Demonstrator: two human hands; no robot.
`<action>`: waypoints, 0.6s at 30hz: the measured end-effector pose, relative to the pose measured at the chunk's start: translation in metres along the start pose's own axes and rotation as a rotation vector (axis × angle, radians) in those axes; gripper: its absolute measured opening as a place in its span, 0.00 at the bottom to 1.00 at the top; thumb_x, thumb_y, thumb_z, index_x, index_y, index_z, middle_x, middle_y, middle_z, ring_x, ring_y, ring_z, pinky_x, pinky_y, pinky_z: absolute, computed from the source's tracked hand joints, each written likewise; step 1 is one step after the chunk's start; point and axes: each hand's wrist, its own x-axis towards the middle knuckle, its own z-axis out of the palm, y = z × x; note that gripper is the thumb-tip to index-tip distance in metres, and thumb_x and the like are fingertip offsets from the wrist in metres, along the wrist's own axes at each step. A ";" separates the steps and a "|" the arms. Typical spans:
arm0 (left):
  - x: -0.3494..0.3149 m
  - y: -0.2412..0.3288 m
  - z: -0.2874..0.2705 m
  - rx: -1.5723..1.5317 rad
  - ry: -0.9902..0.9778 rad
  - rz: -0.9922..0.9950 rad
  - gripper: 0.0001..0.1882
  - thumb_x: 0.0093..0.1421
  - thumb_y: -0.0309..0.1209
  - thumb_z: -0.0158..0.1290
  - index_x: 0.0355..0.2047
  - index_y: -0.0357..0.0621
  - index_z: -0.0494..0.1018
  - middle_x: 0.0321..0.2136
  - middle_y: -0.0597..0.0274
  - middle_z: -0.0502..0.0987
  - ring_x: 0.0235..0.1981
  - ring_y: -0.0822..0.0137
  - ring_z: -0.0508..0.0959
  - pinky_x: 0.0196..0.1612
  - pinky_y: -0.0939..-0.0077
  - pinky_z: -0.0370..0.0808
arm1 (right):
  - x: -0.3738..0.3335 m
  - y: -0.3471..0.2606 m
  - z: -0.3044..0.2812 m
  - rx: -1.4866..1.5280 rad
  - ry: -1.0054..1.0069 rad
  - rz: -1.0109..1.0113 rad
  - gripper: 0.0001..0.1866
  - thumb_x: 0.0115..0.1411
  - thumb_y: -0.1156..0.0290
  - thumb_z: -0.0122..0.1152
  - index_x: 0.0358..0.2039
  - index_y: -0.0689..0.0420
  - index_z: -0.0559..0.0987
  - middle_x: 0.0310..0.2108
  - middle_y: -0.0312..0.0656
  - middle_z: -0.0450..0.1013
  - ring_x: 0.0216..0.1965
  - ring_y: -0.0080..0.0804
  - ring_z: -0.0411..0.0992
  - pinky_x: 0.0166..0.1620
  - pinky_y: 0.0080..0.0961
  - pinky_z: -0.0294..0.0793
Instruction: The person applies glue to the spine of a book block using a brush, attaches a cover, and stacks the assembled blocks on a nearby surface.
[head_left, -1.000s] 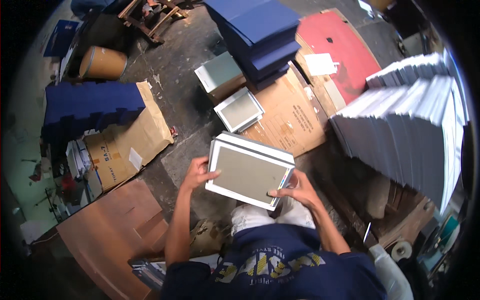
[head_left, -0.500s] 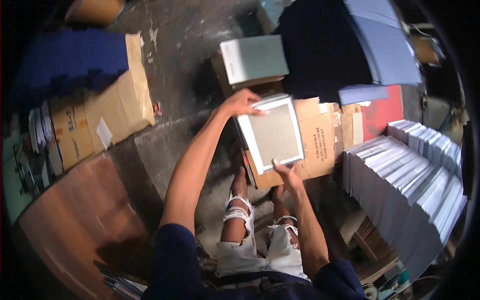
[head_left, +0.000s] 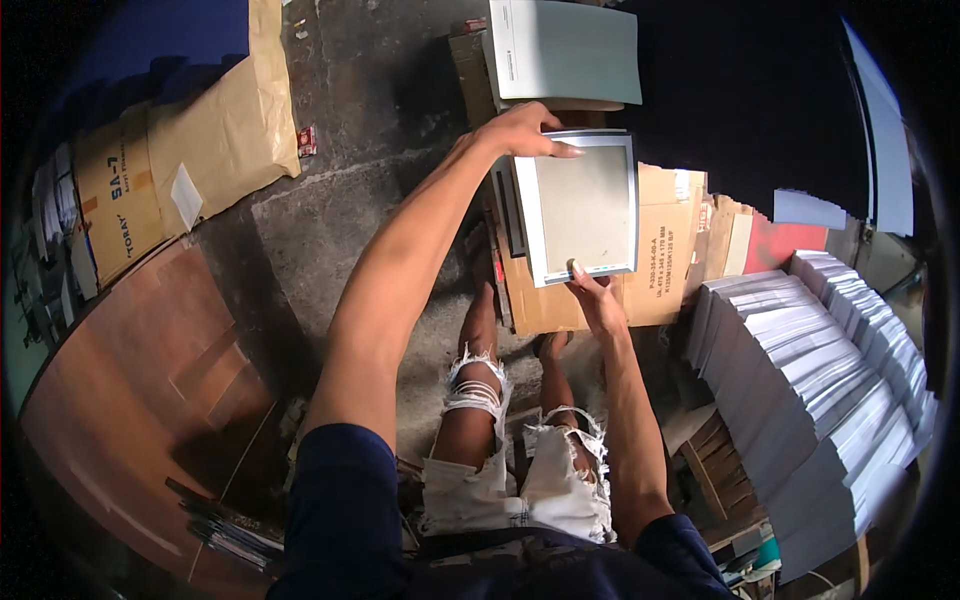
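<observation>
A flat bundle of sheets (head_left: 588,210) with a beige-grey panel and a white border lies between my hands, over a cardboard surface. My left hand (head_left: 525,133) grips its far left corner, thumb lying on top. At the near edge, my right hand (head_left: 600,300) pinches it with the thumb on top and fingers underneath. Darker edges of more sheets (head_left: 508,212) show below its left side; how many pieces I hold cannot be made out. The flattened brown cardboard (head_left: 662,245) extends out to the right from under the bundle.
Beyond my left hand stands a stack with a grey-green top sheet (head_left: 570,50). A large dark stack (head_left: 740,100) is at the far right. Piles of white folded sheets (head_left: 800,360) stand at right. Paper-wrapped packages (head_left: 215,130) and a brown board (head_left: 140,380) are at left.
The whole view has shifted, so the surroundings sit higher and farther right. The bundle looks turned slightly straighter. Both hands keep about the same hold on it.
</observation>
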 end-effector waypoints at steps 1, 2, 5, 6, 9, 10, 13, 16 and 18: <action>0.000 -0.001 0.000 0.003 0.013 -0.004 0.49 0.40 0.66 0.67 0.52 0.37 0.77 0.48 0.41 0.79 0.50 0.48 0.79 0.53 0.56 0.75 | 0.000 -0.002 0.002 0.000 0.002 0.005 0.22 0.59 0.76 0.67 0.51 0.69 0.71 0.47 0.48 0.74 0.50 0.36 0.74 0.58 0.36 0.74; 0.000 0.000 0.001 0.006 0.023 -0.007 0.49 0.40 0.66 0.66 0.52 0.37 0.77 0.48 0.40 0.78 0.51 0.48 0.79 0.54 0.56 0.75 | -0.001 -0.003 0.002 -0.006 0.001 -0.002 0.22 0.59 0.76 0.67 0.51 0.69 0.71 0.48 0.48 0.74 0.50 0.36 0.74 0.59 0.36 0.74; -0.001 0.004 -0.004 -0.039 -0.038 -0.005 0.51 0.40 0.66 0.66 0.53 0.35 0.76 0.49 0.39 0.78 0.52 0.47 0.78 0.56 0.56 0.74 | -0.002 -0.004 0.000 -0.014 0.002 -0.021 0.23 0.58 0.76 0.68 0.52 0.69 0.71 0.48 0.48 0.74 0.50 0.37 0.74 0.59 0.36 0.74; -0.002 0.008 -0.005 -0.065 -0.077 0.000 0.52 0.40 0.67 0.66 0.53 0.35 0.76 0.50 0.39 0.77 0.53 0.47 0.78 0.56 0.56 0.74 | -0.001 -0.003 -0.002 -0.010 0.007 -0.029 0.23 0.58 0.76 0.68 0.52 0.69 0.71 0.48 0.48 0.74 0.51 0.37 0.74 0.59 0.36 0.73; -0.005 0.012 -0.005 -0.046 -0.059 -0.017 0.51 0.40 0.67 0.66 0.53 0.35 0.76 0.50 0.39 0.77 0.53 0.47 0.77 0.57 0.56 0.73 | -0.001 -0.003 -0.001 -0.002 0.017 -0.014 0.24 0.58 0.76 0.68 0.53 0.69 0.70 0.48 0.48 0.74 0.51 0.38 0.74 0.59 0.36 0.73; -0.006 0.013 -0.005 -0.042 -0.045 -0.024 0.51 0.40 0.68 0.66 0.53 0.36 0.76 0.50 0.39 0.77 0.53 0.48 0.77 0.57 0.56 0.73 | -0.002 -0.004 0.000 0.000 0.022 -0.002 0.24 0.58 0.77 0.68 0.53 0.69 0.70 0.48 0.48 0.74 0.51 0.38 0.74 0.59 0.36 0.73; -0.003 0.009 -0.001 -0.028 -0.020 -0.036 0.51 0.40 0.68 0.65 0.53 0.37 0.77 0.50 0.41 0.78 0.53 0.48 0.77 0.57 0.55 0.73 | 0.001 0.000 -0.005 0.002 0.028 -0.004 0.24 0.58 0.77 0.68 0.52 0.70 0.70 0.48 0.49 0.74 0.51 0.38 0.74 0.59 0.36 0.74; -0.002 -0.007 0.002 -0.019 -0.013 -0.057 0.49 0.40 0.67 0.65 0.52 0.38 0.77 0.50 0.43 0.78 0.53 0.49 0.77 0.56 0.56 0.73 | 0.004 -0.001 0.003 0.001 0.027 0.017 0.24 0.57 0.78 0.68 0.52 0.70 0.70 0.48 0.49 0.74 0.50 0.37 0.74 0.58 0.34 0.75; 0.000 0.001 0.003 -0.015 -0.027 -0.051 0.48 0.41 0.67 0.65 0.52 0.38 0.77 0.50 0.43 0.78 0.52 0.49 0.78 0.56 0.56 0.73 | 0.004 0.000 -0.002 0.022 0.031 0.011 0.23 0.57 0.79 0.68 0.51 0.70 0.70 0.48 0.50 0.74 0.50 0.37 0.75 0.58 0.33 0.75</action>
